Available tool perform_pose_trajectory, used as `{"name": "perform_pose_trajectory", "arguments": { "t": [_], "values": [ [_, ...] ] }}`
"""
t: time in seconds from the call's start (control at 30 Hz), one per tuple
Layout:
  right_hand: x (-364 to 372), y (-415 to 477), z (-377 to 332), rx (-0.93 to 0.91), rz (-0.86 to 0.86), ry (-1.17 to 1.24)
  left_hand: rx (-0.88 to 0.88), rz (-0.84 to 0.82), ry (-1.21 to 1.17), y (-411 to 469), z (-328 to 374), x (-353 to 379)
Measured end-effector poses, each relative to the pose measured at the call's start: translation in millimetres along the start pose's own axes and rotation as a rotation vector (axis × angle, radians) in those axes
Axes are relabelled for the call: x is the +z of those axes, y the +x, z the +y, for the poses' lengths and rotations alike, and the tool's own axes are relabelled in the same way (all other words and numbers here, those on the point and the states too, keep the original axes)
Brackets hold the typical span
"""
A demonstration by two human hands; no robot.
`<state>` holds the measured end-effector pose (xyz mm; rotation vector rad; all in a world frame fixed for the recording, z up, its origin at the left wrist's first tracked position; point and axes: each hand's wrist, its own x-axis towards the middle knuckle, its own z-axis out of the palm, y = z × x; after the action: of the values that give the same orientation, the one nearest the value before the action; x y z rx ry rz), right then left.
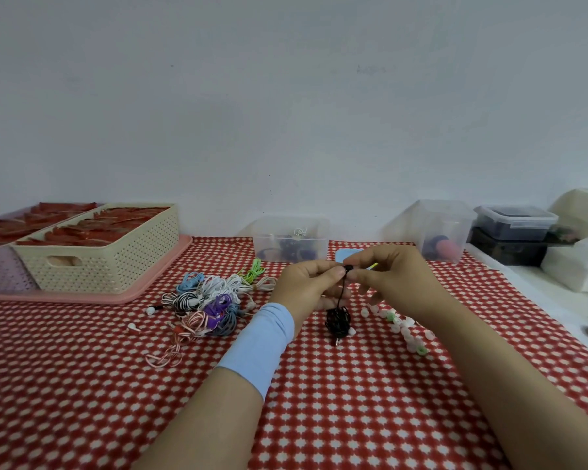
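Note:
Above the red-and-white patterned tablecloth [319, 401], my left hand [302, 286] and my right hand [391, 276] meet at a small black earbud [348, 268], and both pinch it between thumb and fingers. Its black cable hangs down to a coiled black bundle [337, 322] with a white tip and a plug at the bottom. A pale blue band covers my left wrist. Several small white and green ear tips [404, 329] lie scattered under my right wrist.
A heap of coiled coloured earphones [211, 301] lies left of my hands. Cream and lilac baskets [116, 262] of red packets stand on a pink tray at the far left. Clear plastic boxes [291, 242] line the wall, with dark lidded tubs [515, 222] at right.

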<state>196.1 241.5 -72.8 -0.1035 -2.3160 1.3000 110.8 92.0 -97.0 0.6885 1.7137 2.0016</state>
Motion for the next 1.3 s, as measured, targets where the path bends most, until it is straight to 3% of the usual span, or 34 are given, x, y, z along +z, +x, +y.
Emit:
{"name": "perform_pose_trajectory", "arguments": {
  "t": [0.2,0.4,0.67,0.87,0.97,1.17,1.3],
  "values": [
    [-2.0,-0.7,-0.8,-0.021,-0.024,-0.069,-0.035,-0.025,0.001,0.2,0.3,-0.9],
    [-2.8,-1.3,-3.8,0.101,0.016,0.117,0.049,0.039,0.037,1.3,1.0,-2.1],
    [5.9,-0.7,-1.0,0.089,0.080,0.110,0.122,0.088,0.174,-2.3,1.4,-0.4],
    [1.4,0.0,-5.6,0.170,0.087,0.189,0.116,0.091,0.143,-2.3,3.8,-0.7],
    [-2.4,1.7,-3.4,0.210,0.053,0.107,0.122,0.108,0.154,-1.2,6.0,-3.5],
    [8.8,-3.3,-6.4,0.194,-0.358,-0.306,0.110,0.136,0.131,0.9,11.8,-13.1],
    [21.1,1.7,-3.3,0.121,-0.307,-0.445,0.091,0.104,0.189,-0.4,16.1,-20.3]
  ]
}}
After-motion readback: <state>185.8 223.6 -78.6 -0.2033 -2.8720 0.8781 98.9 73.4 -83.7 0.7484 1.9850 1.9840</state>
